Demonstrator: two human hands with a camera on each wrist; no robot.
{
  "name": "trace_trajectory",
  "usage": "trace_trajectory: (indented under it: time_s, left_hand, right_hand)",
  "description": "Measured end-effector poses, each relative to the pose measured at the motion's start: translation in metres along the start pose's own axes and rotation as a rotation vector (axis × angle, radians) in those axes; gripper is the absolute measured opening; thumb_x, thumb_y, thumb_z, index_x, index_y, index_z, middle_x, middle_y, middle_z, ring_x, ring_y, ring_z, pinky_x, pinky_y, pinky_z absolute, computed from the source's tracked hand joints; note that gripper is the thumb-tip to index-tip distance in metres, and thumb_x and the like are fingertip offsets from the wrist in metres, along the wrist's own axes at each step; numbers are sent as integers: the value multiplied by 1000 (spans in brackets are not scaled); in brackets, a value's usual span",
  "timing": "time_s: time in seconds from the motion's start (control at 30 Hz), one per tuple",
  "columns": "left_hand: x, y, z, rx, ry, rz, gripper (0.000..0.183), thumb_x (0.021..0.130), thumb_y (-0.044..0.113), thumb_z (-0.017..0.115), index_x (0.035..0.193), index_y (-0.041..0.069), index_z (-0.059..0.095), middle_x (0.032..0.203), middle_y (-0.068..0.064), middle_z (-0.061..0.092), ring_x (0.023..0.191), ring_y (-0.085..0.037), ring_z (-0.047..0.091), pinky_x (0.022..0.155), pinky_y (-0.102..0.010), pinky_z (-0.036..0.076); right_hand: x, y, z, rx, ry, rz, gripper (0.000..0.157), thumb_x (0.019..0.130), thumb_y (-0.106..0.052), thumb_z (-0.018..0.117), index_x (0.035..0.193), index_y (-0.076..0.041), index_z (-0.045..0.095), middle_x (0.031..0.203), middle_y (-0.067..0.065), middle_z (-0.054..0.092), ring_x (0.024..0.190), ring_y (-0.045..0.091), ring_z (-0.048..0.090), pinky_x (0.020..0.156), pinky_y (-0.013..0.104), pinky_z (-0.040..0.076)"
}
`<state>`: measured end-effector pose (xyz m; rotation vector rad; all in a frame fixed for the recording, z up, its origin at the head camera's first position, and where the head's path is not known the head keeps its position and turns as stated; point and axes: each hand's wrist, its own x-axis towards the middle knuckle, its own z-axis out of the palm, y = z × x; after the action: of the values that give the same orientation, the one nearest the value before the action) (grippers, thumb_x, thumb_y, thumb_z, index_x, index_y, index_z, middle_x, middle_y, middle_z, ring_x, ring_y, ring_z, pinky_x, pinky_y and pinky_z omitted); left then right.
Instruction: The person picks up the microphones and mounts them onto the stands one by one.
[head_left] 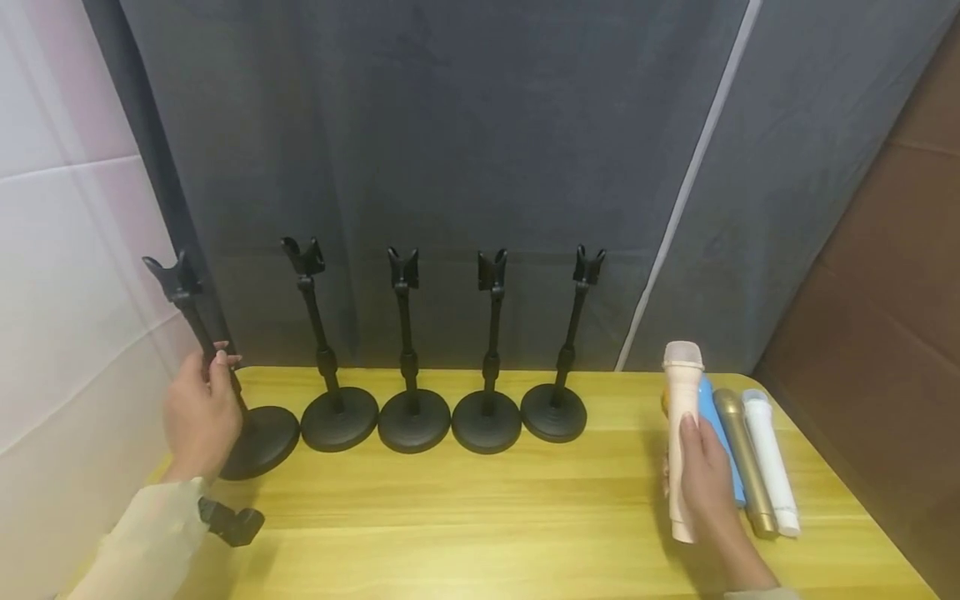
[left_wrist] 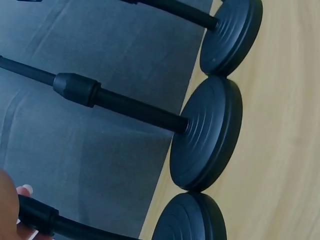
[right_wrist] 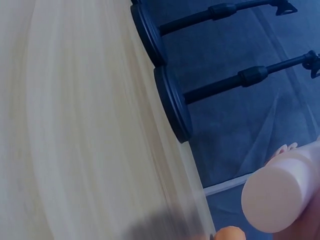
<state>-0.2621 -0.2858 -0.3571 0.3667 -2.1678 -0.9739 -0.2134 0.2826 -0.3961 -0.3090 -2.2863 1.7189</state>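
Note:
My left hand (head_left: 201, 408) grips the pole of the leftmost black microphone stand (head_left: 258, 442). In the left wrist view, its fingers (left_wrist: 25, 190) wrap the stand's collar (left_wrist: 37, 214) at the lower left. My right hand (head_left: 705, 471) holds a pale peach microphone (head_left: 682, 450) upright, mesh head at the top. The right wrist view shows that microphone's flat bottom end (right_wrist: 272, 200) close up. Beside it on the table lie a blue microphone (head_left: 720, 433), a gold microphone (head_left: 745, 462) and a white microphone (head_left: 771, 462). The peach one and my hand partly cover the blue one.
Several more black stands with forked clips, such as this stand (head_left: 412, 421) and the rightmost stand (head_left: 553, 412), form a row along the back of the wooden table (head_left: 450, 533). A grey curtain (head_left: 480, 150) hangs behind. An orange rounded end (right_wrist: 230, 234) shows low in the right wrist view.

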Motion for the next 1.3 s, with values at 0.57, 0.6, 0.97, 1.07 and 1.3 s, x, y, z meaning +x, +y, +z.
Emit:
trace_trajectory:
  time_s: [0.57, 0.6, 0.97, 1.07, 1.3]
  left_hand:
    - [-48, 7, -6, -125, 114, 73, 27, 102, 26, 59, 104, 2, 73, 81, 47, 52, 70, 31, 47, 67, 4, 39]
    - [-52, 9, -6, -131, 113, 91, 26, 102, 24, 61, 103, 1, 72, 79, 51, 48, 70, 31, 47, 68, 4, 39]
    - [-87, 40, 8, -193, 54, 278, 13, 100, 7, 61, 101, -4, 68, 85, -16, 76, 81, 32, 50, 75, 4, 41]
    - [-93, 46, 14, -228, 22, 282, 16, 102, 7, 57, 108, -3, 68, 89, -15, 77, 85, 30, 53, 74, 2, 41]
    - [-106, 61, 26, -265, -36, 347, 20, 104, 4, 53, 117, -1, 67, 95, -11, 79, 90, 28, 56, 76, 0, 41]
  right_hand:
    - [-13, -22, 14, 245, 20, -171, 26, 108, -36, 44, 121, -16, 54, 80, -3, 64, 50, 14, 58, 42, 35, 51]
    - [-13, -24, 15, 252, 29, -187, 24, 108, -34, 45, 123, -17, 54, 81, -4, 64, 51, 14, 58, 42, 34, 52]
    - [-16, -38, 28, 282, 75, -199, 34, 102, -15, 61, 135, -19, 52, 89, -2, 66, 66, 8, 69, 60, 25, 59]
    - [-17, -39, 30, 257, 71, -205, 38, 101, -14, 63, 137, -18, 51, 94, -3, 67, 68, 8, 70, 60, 25, 59]
    - [-19, -41, 34, 192, 116, -249, 37, 97, -10, 67, 132, -14, 57, 86, -5, 66, 64, 9, 64, 58, 22, 56]
